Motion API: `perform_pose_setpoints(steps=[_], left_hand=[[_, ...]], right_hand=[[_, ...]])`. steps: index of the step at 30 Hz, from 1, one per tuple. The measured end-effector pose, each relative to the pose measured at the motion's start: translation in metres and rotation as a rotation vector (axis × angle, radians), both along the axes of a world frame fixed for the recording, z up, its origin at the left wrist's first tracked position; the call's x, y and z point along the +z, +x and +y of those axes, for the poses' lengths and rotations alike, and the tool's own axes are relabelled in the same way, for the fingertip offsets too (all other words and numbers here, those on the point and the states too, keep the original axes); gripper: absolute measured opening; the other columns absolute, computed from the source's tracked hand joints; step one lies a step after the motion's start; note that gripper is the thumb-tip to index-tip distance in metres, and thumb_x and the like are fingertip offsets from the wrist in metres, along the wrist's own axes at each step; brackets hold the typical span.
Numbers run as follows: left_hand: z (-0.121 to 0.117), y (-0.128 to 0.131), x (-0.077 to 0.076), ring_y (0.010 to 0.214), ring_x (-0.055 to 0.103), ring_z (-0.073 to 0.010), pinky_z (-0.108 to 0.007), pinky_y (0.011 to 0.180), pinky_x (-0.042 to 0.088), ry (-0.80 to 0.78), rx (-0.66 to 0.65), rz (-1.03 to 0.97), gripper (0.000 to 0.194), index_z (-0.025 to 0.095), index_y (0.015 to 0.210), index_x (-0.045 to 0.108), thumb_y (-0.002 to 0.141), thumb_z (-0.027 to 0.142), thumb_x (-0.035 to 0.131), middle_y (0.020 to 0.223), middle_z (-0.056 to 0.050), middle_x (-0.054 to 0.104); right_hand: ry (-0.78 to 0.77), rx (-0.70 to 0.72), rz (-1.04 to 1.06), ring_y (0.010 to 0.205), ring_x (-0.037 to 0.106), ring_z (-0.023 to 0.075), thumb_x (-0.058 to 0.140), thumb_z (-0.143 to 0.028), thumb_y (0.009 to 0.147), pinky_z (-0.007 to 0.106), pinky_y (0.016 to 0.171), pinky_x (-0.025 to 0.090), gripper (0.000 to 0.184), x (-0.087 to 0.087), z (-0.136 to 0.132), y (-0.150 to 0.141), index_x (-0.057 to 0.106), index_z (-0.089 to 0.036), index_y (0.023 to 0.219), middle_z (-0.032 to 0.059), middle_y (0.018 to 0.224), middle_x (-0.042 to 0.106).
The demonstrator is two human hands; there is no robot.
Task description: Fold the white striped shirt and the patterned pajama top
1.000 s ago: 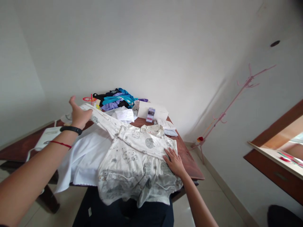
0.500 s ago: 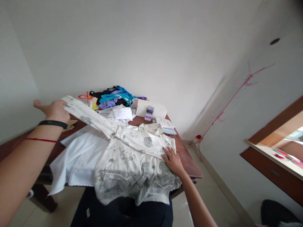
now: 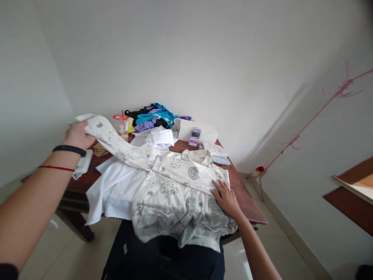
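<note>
A white long-sleeved shirt [image 3: 175, 184] with grey cartoon cat heads lies on the table's front part, its hem hanging over the edge above my lap. One sleeve is laid across its chest. My left hand [image 3: 78, 134] is closed around the other sleeve near the cuff, holding it raised and stretched out to the left. On the shirt's right side my right hand [image 3: 225, 198] rests flat, fingers spread, over the folded sleeve's end. Under the shirt's left side spreads a plain white cloth [image 3: 116, 190], partly covered.
On the dark wooden table [image 3: 247, 202] stand a white box [image 3: 208, 132], folded light clothes [image 3: 218, 153], a crumpled white cloth [image 3: 159, 138] and a lidded cup with a straw [image 3: 122, 124]. Behind is a heap of clothes [image 3: 157, 116]. A pink coat stand [image 3: 305, 128] is at right.
The view has turned left, so everything sits further right. My left hand still holds the sleeve, its cuff end now showing past the fingers. My right hand stays on the shirt.
</note>
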State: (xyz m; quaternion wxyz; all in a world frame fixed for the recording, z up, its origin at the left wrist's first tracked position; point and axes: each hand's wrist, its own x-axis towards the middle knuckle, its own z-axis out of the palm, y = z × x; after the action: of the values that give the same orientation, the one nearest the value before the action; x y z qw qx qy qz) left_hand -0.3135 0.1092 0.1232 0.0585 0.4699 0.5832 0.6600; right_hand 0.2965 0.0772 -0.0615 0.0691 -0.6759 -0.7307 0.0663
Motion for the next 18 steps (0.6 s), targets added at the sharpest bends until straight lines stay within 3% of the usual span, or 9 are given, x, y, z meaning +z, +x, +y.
perform_pose_setpoints(steps=[4,6,10,13,15,18], left_hand=[[0.010,0.010,0.008,0.105,0.060,-0.0186,-0.048,0.102,0.051,-0.105,-0.260,-0.326,0.053,-0.006,0.144,0.033,0.105,0.025,0.016,0.130,-0.014,0.063],[0.011,0.025,0.016,0.107,0.059,-0.0191,-0.048,0.106,0.048,-0.122,-0.366,-0.325,0.061,-0.006,0.148,0.026,0.106,0.034,0.011,0.138,-0.015,0.057],[0.012,0.079,0.035,0.110,0.059,-0.0191,-0.049,0.110,0.044,-0.113,-0.417,-0.270,0.068,-0.005,0.152,0.024,0.106,0.044,0.012,0.143,-0.013,0.056],[0.018,0.135,0.043,0.118,0.059,-0.0211,-0.048,0.112,0.041,-0.092,-0.490,-0.309,0.064,-0.004,0.153,0.026,0.107,0.040,0.020,0.140,-0.013,0.061],[0.024,0.175,0.042,0.127,0.057,-0.0227,-0.046,0.114,0.040,-0.083,-0.588,-0.293,0.060,-0.002,0.154,0.028,0.109,0.037,0.022,0.146,-0.015,0.057],[0.031,0.237,0.025,0.146,0.040,-0.0223,-0.040,0.121,0.032,-0.073,-0.701,-0.092,0.058,0.007,0.158,0.028,0.108,0.035,0.037,0.162,-0.012,0.037]], right_hand=[[-0.012,0.008,-0.006,0.157,0.014,0.0272,0.035,-0.054,0.104,0.056,0.123,0.017,0.059,0.000,0.001,0.000,0.034,-0.032,0.159,0.0029,0.169,0.022],[-0.028,0.012,-0.004,0.158,0.013,0.0271,0.034,-0.053,0.104,0.056,0.123,0.016,0.060,0.002,0.001,0.000,0.034,-0.031,0.159,0.0032,0.170,0.021],[-0.058,-0.004,0.009,0.158,0.009,0.0330,0.037,-0.054,0.103,0.066,0.121,0.012,0.061,0.011,0.000,-0.003,0.035,-0.031,0.159,0.0053,0.171,0.017],[0.075,0.021,0.083,0.157,0.003,0.0366,0.049,-0.051,0.098,0.069,0.120,0.004,0.060,0.029,-0.004,-0.012,0.046,-0.028,0.153,0.0061,0.170,0.020],[0.156,0.090,0.267,0.157,0.010,0.0346,0.053,-0.051,0.096,0.064,0.122,0.006,0.056,0.046,-0.008,-0.023,0.055,-0.027,0.147,0.0067,0.166,0.032],[0.054,0.191,0.828,0.147,0.040,0.0308,0.054,-0.058,0.095,0.053,0.118,0.033,0.054,0.074,-0.012,-0.045,0.060,-0.028,0.140,0.0097,0.151,0.054]])
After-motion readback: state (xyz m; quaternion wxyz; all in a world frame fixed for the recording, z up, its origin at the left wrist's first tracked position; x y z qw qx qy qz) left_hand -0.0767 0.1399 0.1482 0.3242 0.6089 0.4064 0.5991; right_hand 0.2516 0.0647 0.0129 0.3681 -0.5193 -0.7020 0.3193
